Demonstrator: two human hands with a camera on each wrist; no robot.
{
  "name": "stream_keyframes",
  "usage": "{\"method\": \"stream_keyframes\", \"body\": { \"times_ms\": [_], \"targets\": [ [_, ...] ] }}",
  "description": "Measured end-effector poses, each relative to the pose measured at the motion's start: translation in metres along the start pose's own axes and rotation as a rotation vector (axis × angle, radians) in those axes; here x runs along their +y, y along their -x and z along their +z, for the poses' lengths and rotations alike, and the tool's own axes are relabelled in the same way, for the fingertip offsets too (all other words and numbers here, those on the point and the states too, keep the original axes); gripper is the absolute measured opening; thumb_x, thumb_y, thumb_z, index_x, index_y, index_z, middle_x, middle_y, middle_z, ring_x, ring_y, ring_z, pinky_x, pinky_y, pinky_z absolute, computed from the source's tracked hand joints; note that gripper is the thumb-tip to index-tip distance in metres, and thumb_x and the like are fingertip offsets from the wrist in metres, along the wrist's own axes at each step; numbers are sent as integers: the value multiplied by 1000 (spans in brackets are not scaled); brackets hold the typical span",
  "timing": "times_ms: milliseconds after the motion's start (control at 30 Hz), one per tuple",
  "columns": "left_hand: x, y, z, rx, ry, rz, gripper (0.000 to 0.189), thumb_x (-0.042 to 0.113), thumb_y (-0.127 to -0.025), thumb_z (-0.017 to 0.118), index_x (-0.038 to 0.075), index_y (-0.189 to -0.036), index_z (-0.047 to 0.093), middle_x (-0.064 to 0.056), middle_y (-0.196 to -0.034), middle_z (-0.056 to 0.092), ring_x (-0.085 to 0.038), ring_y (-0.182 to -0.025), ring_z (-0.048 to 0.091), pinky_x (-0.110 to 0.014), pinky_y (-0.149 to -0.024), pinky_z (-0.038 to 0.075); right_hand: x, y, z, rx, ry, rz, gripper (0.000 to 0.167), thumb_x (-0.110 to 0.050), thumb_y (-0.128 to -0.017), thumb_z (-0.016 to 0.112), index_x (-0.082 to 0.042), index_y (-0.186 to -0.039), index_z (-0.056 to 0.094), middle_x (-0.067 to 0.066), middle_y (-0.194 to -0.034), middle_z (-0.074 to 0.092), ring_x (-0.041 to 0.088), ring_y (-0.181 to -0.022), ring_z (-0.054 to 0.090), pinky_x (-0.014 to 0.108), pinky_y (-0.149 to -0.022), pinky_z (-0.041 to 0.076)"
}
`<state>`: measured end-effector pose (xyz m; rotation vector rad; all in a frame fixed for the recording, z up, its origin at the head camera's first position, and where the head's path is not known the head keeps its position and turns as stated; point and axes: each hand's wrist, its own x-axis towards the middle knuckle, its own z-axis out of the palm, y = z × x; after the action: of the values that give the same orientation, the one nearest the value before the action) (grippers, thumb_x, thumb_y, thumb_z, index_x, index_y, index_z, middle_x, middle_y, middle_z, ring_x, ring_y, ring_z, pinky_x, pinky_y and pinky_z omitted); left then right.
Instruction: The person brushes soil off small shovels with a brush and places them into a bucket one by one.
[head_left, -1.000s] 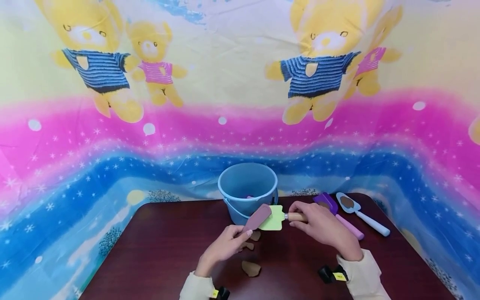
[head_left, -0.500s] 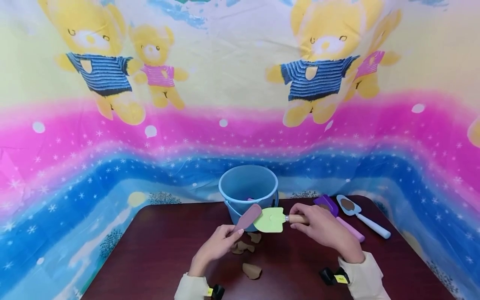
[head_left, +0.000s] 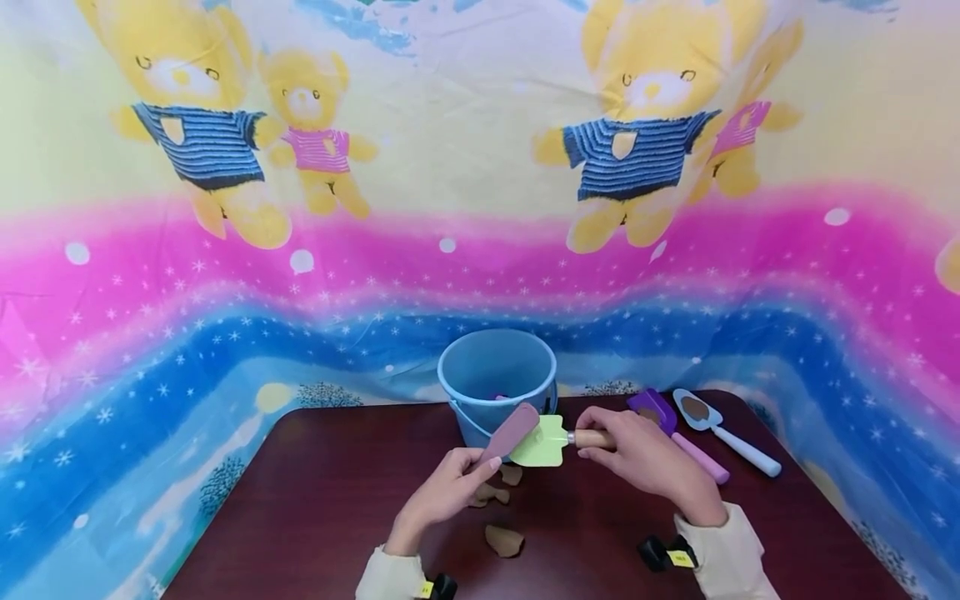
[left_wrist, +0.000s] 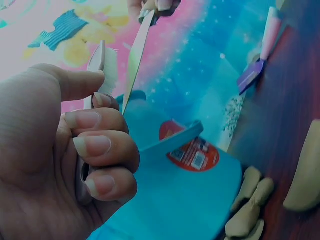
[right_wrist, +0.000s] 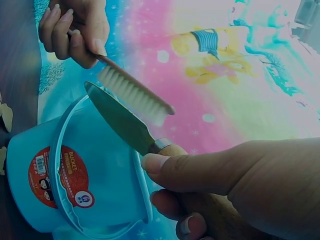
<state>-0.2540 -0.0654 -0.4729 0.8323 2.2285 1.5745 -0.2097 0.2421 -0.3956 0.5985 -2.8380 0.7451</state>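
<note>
Left hand (head_left: 441,493) angled inward, curled round brush (head_left: 514,430); right hand (head_left: 637,450) opposite, gripping trowel (head_left: 543,450) by wooden handle (head_left: 596,438). Brush and trowel blade between hands, bucket (head_left: 483,367) just beyond them.

Dark table (head_left: 322,500): bucket (head_left: 495,371), brown pieces (head_left: 504,541), purple trowel (head_left: 664,413), pale trowel (head_left: 727,436)

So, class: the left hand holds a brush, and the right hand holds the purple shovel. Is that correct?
Not quite: the head view shows the right hand holding the green shovel; the purple shovel lies on the table. The left hand does hold a brush.
</note>
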Motion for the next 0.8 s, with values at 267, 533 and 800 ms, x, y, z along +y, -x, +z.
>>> {"method": "stream_keyframes", "body": {
  "times_ms": [267,533,800],
  "targets": [
    [6,-4,18,-82,91,19,31,32,-106,54,3,-100,64,-4,-66,44,-8,-53,39,-21,-53,37,-1,-1,1,5,-1,-18,22,-23,-89,79,-25,-106,65,-14,-90,67,2,-77,59,27,-69,49],
    [1,-5,21,-96,96,-6,31,33,-107,53,5,-96,62,-3,-66,44,-7,-54,38,-21,-53,36,0,0,1,16,35,-17,22,-22,-89,79,-25,-105,65,-15,-90,66,1,-77,60,28,-70,49],
    [-7,-6,9,-41,27,-35,33,36,-106,53,7,-102,67,1,-65,48,-10,-54,42,-23,-55,40,1,0,0,20,47,7,21,-23,-89,79,-26,-105,65,-17,-88,65,2,-77,58,29,-70,48]
  ]
}}
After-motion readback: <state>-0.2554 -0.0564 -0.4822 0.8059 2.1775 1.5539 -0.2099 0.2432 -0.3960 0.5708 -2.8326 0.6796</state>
